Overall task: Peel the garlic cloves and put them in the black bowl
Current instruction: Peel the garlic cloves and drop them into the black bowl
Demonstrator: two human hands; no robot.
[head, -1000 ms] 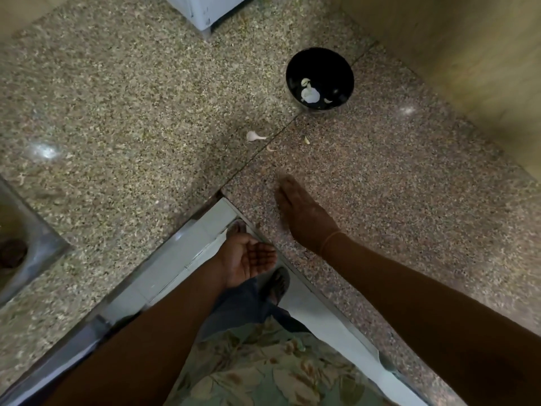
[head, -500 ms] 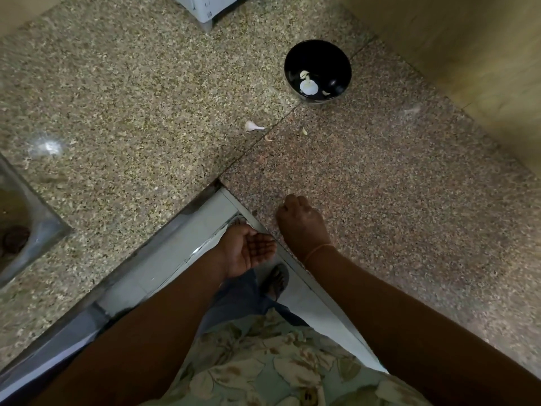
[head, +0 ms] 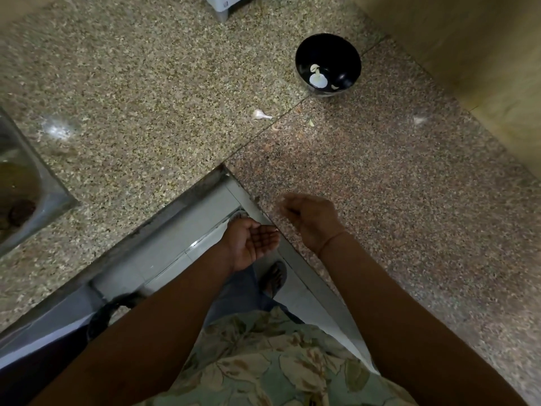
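The black bowl [head: 347,55] stands on the granite counter [head: 380,186] at the far right and holds garlic pieces [head: 318,80]. One unpeeled garlic clove [head: 261,114] lies on the counter to the bowl's near left, and small peel scraps [head: 311,122] lie next to it. My left hand [head: 251,241] is cupped palm up just below the counter's inner corner, with a tiny white fleck at its fingertips. My right hand [head: 313,218] hovers blurred over the counter edge beside it, fingers loosely curled downward; I see nothing held in it.
A steel sink [head: 20,183] is set into the counter at the left. The foot of a white appliance [head: 222,8] stands at the back. A beige wall [head: 468,54] borders the counter on the right. The floor and a sandalled foot [head: 275,278] show below.
My right hand slid flat along the counter from near the scraps back to the edge, and its fingers now curl beside my cupped left hand. The left hand stayed put.
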